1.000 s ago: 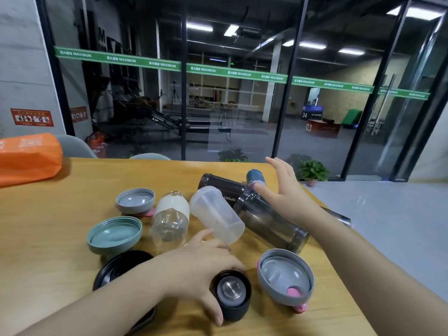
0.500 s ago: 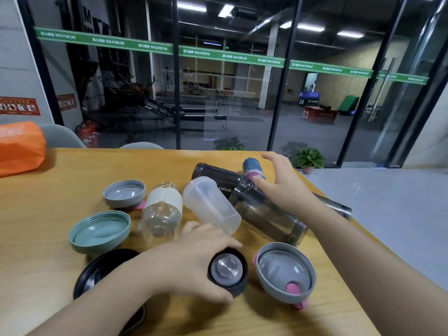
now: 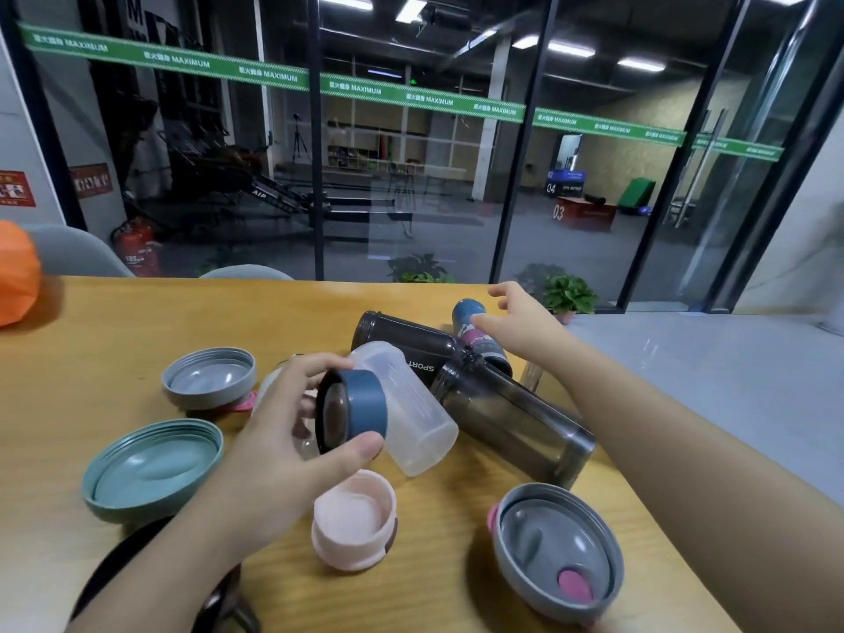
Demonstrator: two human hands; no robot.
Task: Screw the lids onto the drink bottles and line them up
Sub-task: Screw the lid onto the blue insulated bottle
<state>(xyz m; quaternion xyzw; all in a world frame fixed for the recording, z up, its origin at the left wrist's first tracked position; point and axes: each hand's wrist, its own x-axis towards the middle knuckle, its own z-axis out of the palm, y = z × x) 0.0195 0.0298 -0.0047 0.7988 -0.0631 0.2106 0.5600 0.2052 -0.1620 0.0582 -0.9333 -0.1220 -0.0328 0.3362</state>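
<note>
At centre frame in the head view, my left hand (image 3: 283,454) pinches the blue lid (image 3: 354,415) between thumb and fingers (image 3: 315,365), raised above the worktop (image 3: 114,340). My right hand (image 3: 516,326), at upper right of centre, has its fingers spread wide over the blue bottle (image 3: 470,315), holding nothing.

Hazards:
- All bottles lie on their sides in a touching pile. Lifting the blue bottle may roll the smoked bottle (image 3: 516,415) toward the right edge.
- Five loose lids invite a mismatch and cross-threading.

Count:
- Bottles: four certain, namely blue, smoked, dark "SPORT" bottle (image 3: 402,344) and frosted bottle (image 3: 406,413); a fifth behind my left hand is mostly hidden.
- Lids: two grey lids (image 3: 208,379) (image 3: 559,548), one green lid (image 3: 153,468), one pink lid (image 3: 354,523), one blue.
</note>
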